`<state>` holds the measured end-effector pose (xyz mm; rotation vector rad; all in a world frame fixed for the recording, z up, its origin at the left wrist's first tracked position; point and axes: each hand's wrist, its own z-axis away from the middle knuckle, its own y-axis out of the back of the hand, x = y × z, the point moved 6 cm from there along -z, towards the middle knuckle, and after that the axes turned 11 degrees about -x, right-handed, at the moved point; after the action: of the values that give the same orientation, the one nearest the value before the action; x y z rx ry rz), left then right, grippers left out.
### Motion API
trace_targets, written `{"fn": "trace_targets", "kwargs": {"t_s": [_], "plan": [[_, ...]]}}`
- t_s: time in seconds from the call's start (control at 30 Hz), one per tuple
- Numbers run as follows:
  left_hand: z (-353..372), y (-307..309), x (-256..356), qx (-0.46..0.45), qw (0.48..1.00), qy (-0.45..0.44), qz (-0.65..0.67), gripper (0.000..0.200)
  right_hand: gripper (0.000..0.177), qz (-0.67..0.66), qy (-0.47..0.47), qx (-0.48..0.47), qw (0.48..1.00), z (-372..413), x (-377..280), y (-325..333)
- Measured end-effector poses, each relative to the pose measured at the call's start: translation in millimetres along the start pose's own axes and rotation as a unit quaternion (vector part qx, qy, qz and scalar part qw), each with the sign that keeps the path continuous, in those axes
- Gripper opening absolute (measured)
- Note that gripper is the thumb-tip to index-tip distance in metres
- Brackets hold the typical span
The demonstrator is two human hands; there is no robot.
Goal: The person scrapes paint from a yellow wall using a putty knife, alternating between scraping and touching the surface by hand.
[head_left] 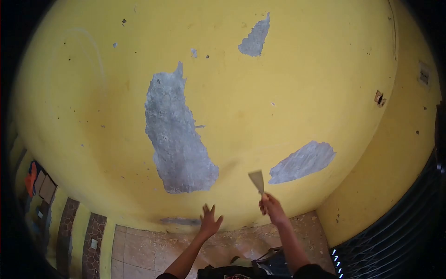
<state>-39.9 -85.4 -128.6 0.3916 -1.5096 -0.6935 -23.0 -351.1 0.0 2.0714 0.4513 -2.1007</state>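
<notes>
I face a yellow painted wall (241,107) with bare grey patches where the paint is gone. The largest grey patch (176,139) runs down the middle, a smaller one (302,162) lies to the right, and another (255,38) sits high up. My right hand (272,209) grips a metal scraper (257,180), its blade raised near the wall just left of the right patch. My left hand (210,221) is held up with fingers spread, empty, below the largest patch.
The tiled floor (139,246) at the wall's foot is littered with paint flakes. A side wall (395,153) meets the main wall on the right, with a dark metal grille (399,232) beyond. A small fitting (380,98) is fixed near the corner. Stone-patterned panels (93,242) stand on the left.
</notes>
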Motion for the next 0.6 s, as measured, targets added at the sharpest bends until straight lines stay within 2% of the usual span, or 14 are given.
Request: {"fn": "trace_targets", "kwargs": {"t_s": [0.1, 0.2, 0.23, 0.27, 0.3, 0.33, 0.57, 0.6], "plan": [[-13.5, 64.0, 118.0, 0.065, 0.986, -0.143, -0.049, 0.084, 0.044, 0.022, 0.082, -0.010, 0.996, -18.0, -96.1, -20.1], [-8.8, 123.8, 221.5, 0.139, 0.951, -0.257, -0.100, 0.085, 0.043, 0.014, 0.128, -0.044, 0.991, -37.9, -149.4, -29.9], [-5.6, 139.4, 248.3, 0.166, 0.933, -0.295, -0.118, 0.086, 0.042, 0.014, 0.161, -0.055, 0.985, -41.4, -167.0, -35.2], [-7.5, 153.4, 267.5, 0.165, 0.934, -0.295, -0.118, 0.086, 0.041, 0.014, 0.194, -0.066, 0.979, -45.6, -182.6, -39.2], [-6.0, 166.3, 290.4, 0.188, 0.912, -0.334, -0.142, 0.086, 0.041, 0.014, 0.195, -0.066, 0.979, -52.5, -192.5, -40.2], [-5.6, 175.6, 309.7, 0.211, 0.889, -0.372, -0.166, 0.087, 0.038, 0.004, 0.213, -0.078, 0.974, -58.8, -202.3, -42.1], [-42.4, 208.5, 362.5, 0.275, 0.841, -0.411, -0.221, 0.086, 0.034, -0.018, 0.228, -0.159, 0.960, -111.9, -225.3, -69.5], [-48.5, 211.8, 368.7, 0.285, 0.828, -0.423, -0.233, 0.084, 0.034, -0.027, 0.262, -0.170, 0.950, -121.6, -231.8, -71.9]]}}
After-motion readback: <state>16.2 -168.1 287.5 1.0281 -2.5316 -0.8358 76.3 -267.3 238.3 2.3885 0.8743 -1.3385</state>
